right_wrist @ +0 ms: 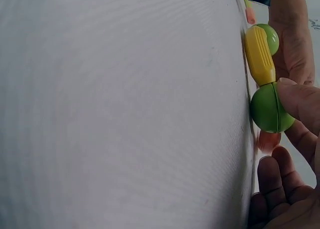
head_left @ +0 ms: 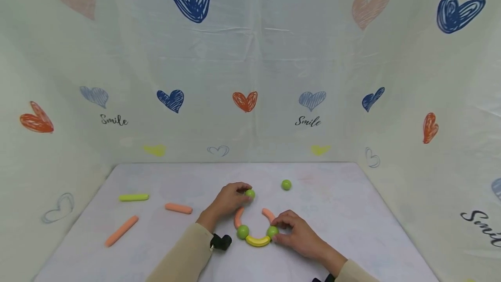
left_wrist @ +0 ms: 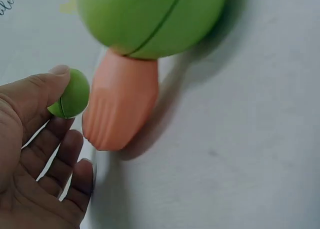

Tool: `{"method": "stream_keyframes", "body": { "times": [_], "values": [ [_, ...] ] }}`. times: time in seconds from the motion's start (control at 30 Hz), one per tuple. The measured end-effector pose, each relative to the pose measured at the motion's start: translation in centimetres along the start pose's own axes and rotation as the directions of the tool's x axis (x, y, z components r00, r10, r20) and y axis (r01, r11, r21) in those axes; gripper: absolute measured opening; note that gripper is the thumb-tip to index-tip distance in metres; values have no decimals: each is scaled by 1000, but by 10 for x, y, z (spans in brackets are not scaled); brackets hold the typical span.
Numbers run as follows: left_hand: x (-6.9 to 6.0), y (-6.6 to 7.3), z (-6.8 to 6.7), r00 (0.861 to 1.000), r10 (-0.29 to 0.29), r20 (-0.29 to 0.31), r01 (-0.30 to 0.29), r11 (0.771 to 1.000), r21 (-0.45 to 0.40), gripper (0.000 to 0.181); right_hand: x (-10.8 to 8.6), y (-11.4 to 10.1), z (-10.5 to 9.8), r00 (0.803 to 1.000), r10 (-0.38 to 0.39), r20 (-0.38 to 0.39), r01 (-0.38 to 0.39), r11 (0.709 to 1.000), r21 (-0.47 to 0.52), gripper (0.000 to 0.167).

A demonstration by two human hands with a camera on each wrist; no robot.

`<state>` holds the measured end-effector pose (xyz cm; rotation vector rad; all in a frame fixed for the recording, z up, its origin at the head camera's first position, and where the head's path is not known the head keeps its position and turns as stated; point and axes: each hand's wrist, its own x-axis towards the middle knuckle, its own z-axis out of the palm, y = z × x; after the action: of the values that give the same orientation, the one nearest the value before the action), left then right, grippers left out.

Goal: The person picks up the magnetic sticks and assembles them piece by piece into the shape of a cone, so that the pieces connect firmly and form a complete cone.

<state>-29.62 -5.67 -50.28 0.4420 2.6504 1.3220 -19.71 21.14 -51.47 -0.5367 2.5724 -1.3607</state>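
Observation:
My left hand [head_left: 230, 198] pinches a small green ball [head_left: 250, 193] between thumb and fingertips, just above one end of a U-shaped chain. That end is a curved orange-pink piece [head_left: 238, 218]; below it come a second green ball [head_left: 242, 231] and a curved yellow piece [head_left: 257, 241] at the bottom. Thumb and fingers of my right hand [head_left: 299, 234] grip the green ball [right_wrist: 270, 108] at the chain's right corner. From there another curved orange-pink piece [head_left: 268, 215] rises, its lower part near my fingers. In the left wrist view, the held ball [left_wrist: 75, 95] appears beside the orange-pink piece [left_wrist: 120, 101].
A loose green ball [head_left: 286, 184] lies farther back. On the left side of the white table [head_left: 332, 195] are a straight yellow-green stick [head_left: 134, 197], a short orange-pink stick [head_left: 178, 208] and a longer one [head_left: 121, 231]. A heart-printed curtain [head_left: 219, 64] encloses the back and sides.

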Motion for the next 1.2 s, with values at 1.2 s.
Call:
{"method": "stream_keyframes", "body": {
  "times": [1.2],
  "values": [
    [-38,15,21,999,30,42,-35,993,116,38,0,3,1,1000,13,4,-13,1000,-5,28]
  ]
}}
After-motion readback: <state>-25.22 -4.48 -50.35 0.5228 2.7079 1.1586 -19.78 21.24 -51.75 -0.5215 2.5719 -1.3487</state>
